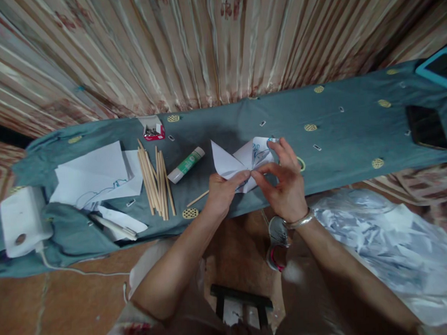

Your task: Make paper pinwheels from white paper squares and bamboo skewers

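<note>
A white paper pinwheel (228,159) with blue drawn lines is held over the cloth-covered bench, its points folded in toward the middle. My left hand (224,191) grips its lower left side, thumb at the centre. Closed in a pinch, my right hand (282,184) meets the left thumb at that centre and also bears on the right-hand fold. Whatever fastens the middle is too small to make out. A thin wooden stick (197,198) reaches out from beside my left hand. To the left lie a glue stick (186,165) and several loose wooden sticks (156,183).
A small red box of metal pins (154,131) sits behind the sticks. White sheets (92,172), scissors-like white-handled tool (114,226) and a white power adapter (24,221) lie left. A phone (426,127) and blue-framed tablet (441,68) lie right. A plastic bag (396,243) holds folded paper.
</note>
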A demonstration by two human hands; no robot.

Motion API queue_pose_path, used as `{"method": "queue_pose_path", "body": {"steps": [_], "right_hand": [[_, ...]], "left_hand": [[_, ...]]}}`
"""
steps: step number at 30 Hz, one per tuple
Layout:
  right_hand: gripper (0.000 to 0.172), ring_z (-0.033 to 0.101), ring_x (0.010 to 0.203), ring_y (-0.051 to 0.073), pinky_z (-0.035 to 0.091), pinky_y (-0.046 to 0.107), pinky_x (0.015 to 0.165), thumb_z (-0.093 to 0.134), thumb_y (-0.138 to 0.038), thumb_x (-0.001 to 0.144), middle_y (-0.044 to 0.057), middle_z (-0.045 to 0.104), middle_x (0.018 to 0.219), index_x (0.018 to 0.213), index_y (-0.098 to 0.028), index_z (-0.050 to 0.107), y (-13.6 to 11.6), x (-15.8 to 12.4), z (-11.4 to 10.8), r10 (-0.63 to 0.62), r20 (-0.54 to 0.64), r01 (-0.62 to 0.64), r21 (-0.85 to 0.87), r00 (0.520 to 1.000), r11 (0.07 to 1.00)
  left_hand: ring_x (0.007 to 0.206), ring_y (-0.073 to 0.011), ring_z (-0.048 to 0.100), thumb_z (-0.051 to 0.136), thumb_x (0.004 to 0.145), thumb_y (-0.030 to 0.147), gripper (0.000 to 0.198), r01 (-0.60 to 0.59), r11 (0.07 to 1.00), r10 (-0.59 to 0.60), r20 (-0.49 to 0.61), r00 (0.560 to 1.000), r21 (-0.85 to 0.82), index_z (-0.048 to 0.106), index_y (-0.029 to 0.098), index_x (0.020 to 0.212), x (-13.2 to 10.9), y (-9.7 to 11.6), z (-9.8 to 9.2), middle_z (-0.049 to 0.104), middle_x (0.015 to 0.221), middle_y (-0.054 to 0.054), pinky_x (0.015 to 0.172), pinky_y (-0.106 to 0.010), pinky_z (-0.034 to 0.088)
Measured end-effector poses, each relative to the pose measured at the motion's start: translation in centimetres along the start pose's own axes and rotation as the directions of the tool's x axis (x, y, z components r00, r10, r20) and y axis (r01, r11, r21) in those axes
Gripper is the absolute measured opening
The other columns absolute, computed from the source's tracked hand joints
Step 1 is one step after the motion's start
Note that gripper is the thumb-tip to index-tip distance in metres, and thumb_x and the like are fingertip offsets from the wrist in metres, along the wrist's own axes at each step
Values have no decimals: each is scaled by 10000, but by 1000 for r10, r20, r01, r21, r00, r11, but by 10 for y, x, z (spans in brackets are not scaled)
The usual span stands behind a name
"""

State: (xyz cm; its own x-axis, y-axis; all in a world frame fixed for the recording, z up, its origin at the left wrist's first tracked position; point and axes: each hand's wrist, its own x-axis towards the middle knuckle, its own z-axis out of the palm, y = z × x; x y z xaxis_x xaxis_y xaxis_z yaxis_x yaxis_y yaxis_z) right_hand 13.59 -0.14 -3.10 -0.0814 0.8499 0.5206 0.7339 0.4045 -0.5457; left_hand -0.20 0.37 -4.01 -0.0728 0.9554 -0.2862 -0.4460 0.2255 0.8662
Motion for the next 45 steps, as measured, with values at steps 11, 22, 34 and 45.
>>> {"method": "queue_pose_path", "body": {"steps": [11,22,34,45], "right_hand": [[173,326,1393,304,315,551,1095,612,-308,840,56,519,1372,699,-209,619,-1,0,1,-13,-4,13,-20,1000,1000],[151,290,1413,313,291,583,1102,603,-377,853,30,479,1417,823,-245,670,-2,7,-13,-2,-24,3,28,1000,1000],[177,662,844,259,511,415,794,551,-256,835,69,737,868,868,-206,718,59,1,-14,99,305,-59,-137,947,989],[188,601,872,260,469,407,831,501,-202,858,97,706,890,814,-197,684,46,-1,2,-24,351,92,-177,936,980]], "left_hand": [[607,-119,594,829,521,246,233,-6,1000,7,-12,1000,24,708,128,681,-1,3,-1,698,686,-16,622,-246,468],[648,-131,637,804,554,247,204,-93,996,91,-91,992,-12,704,140,697,12,12,-9,718,698,-14,667,-245,506],[883,-156,693,753,625,77,164,-123,948,55,-230,972,-295,689,164,748,25,52,-31,742,792,-20,832,-239,553],[751,-150,674,840,517,248,281,-181,978,165,-145,975,-101,687,146,730,22,29,-31,723,742,-18,749,-253,516]]}}
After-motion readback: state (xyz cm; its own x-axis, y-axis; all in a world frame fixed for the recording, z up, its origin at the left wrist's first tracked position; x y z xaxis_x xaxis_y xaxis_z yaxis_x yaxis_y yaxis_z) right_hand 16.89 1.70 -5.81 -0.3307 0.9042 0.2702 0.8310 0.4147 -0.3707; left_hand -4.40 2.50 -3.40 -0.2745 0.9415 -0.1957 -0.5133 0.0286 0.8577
